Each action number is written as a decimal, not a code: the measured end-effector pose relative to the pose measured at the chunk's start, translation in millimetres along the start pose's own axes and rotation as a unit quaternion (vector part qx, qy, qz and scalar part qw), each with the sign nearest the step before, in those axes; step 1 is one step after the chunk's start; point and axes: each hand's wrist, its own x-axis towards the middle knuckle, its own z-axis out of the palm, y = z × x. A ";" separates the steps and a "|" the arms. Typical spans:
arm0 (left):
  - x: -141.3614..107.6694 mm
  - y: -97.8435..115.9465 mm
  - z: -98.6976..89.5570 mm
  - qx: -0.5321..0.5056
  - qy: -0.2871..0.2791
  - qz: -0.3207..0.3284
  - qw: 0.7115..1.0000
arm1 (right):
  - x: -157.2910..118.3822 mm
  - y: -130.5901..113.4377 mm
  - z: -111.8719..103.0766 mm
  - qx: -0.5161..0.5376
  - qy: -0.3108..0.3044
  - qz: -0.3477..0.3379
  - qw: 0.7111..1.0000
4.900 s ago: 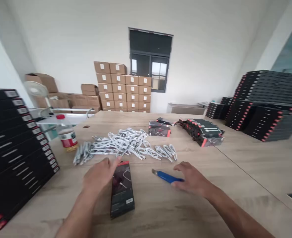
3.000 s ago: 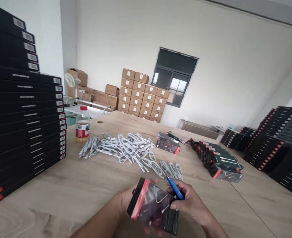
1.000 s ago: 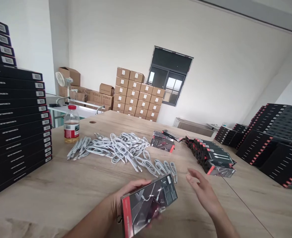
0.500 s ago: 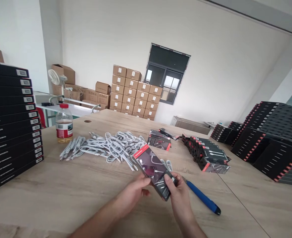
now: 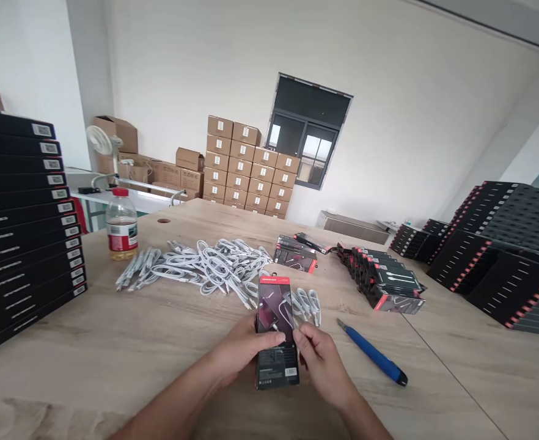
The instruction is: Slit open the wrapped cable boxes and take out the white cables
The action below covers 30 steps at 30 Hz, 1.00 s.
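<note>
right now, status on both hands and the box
Left hand gripping box, thumb across its front. Right hand on its right edge. Blue tool beside right hand, cables beyond.

Left hand [image 5: 239, 349] and right hand [image 5: 324, 365]: I count two
Held box [image 5: 276, 363]: I see one
Blue-handled tool [image 5: 374, 353]: one
Red-capped bottle [image 5: 122, 227]: one
Fan [image 5: 99, 140]: I make out one
Window [image 5: 312, 129]: one
Tabletop hole [image 5: 164, 220]: one
Tall carton stack [image 5: 251, 168]: I count four columns
Pale cables [image 5: 217, 267]: many, too tangled for me to count
Black boxes [image 5: 19, 244]: many, some cut off from my view
</note>
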 end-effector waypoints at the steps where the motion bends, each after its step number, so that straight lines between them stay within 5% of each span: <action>1: -0.7 1.8 0.3 -0.008 -0.001 -0.017 1.000 | 0.2 0.0 -0.3 -0.009 0.015 0.000 1.000; 5: -6.8 10.9 0.2 -0.062 -0.011 -0.064 0.996 | 3.9 1.1 -8.0 -0.052 0.112 -0.009 0.992; 9: -16.1 10.9 1.9 -0.048 -0.144 -0.104 0.983 | 13.5 14.3 -33.6 0.014 0.265 0.049 0.963; 11: -18.1 6.9 4.7 -0.023 -0.189 -0.121 0.974 | 17.8 24.4 -47.4 0.049 0.295 0.078 0.951; 16: -18.4 5.1 3.3 0.049 -0.220 -0.141 0.964 | 23.4 37.7 -63.2 0.207 0.281 0.129 0.928; 21: -22.2 11.9 -2.8 0.024 -0.327 -0.162 0.931 | 25.6 36.3 -68.7 0.433 0.233 0.195 0.849; 27: -22.4 14.3 13.0 0.005 -0.414 -0.156 0.897 | 26.0 32.7 -44.5 0.452 0.161 0.203 0.853; 30: -20.9 15.6 14.9 -0.042 -0.378 -0.103 0.919 | 21.6 23.6 -26.3 0.437 0.115 0.206 0.868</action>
